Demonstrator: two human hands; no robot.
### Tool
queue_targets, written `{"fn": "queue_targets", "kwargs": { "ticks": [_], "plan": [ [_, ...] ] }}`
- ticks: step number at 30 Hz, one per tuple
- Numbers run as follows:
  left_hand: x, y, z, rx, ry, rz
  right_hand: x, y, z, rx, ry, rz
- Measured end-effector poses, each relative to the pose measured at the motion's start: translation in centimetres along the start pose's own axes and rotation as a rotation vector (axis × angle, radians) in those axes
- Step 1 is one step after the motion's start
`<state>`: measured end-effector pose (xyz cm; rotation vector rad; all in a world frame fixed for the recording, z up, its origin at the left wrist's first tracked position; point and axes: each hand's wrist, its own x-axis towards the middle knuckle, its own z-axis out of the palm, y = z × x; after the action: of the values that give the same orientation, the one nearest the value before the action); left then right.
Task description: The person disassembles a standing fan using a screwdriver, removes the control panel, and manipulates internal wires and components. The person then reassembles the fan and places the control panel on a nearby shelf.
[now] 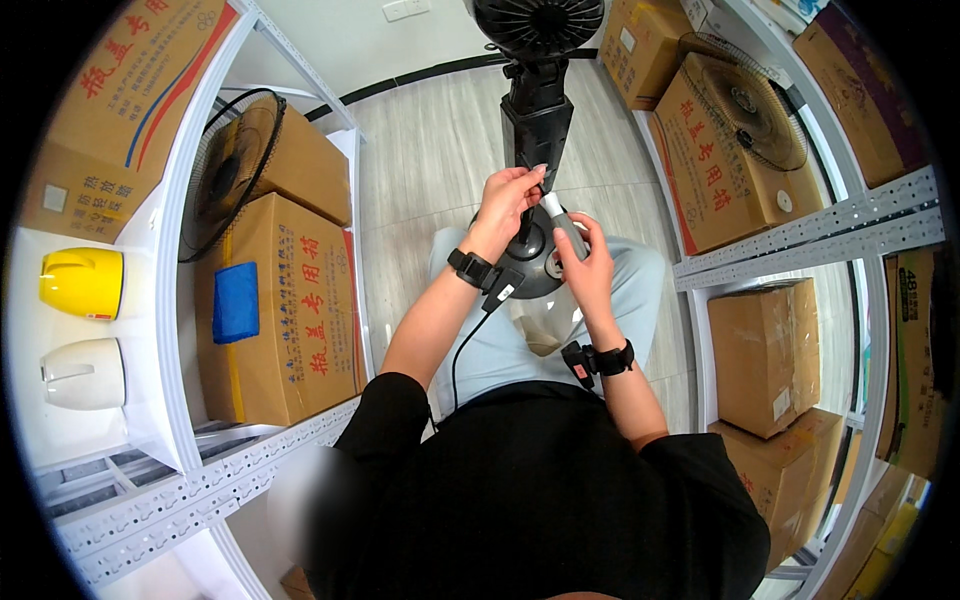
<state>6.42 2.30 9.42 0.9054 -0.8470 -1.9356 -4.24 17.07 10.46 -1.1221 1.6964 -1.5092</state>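
Mid-frame, a grey cylindrical tool (568,228) is clamped by fingers of the right hand (590,265), its white end (551,204) beside the black pedestal fan (537,95) at upper centre. At the fan's column (538,132), fingertips of the left hand (507,207) are pinched together; whether anything is gripped cannot be told.

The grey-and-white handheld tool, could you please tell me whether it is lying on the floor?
No, the right hand grips the grey-and-white handheld tool, its white end pointing toward the left hand.
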Motion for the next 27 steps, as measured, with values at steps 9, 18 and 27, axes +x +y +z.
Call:
{"fn": "queue_targets", "kwargs": {
  "ticks": [9, 18, 27],
  "plan": [
    [-0.5, 0.2, 0.4, -0.110, -0.006, -0.024, 1.6, 0.6, -2.9, 0.620, -0.399, 0.556],
    [0.1, -0.3, -0.9, -0.147, 0.010, -0.038, 0.1, -1.1, -1.0, -0.122, -0.062, -0.124],
    [-0.3, 0.0, 0.1, -0.294, 0.037, -0.074, 1.4, 0.1, -3.0, 0.502, -0.355, 0.440]
  ]
}}
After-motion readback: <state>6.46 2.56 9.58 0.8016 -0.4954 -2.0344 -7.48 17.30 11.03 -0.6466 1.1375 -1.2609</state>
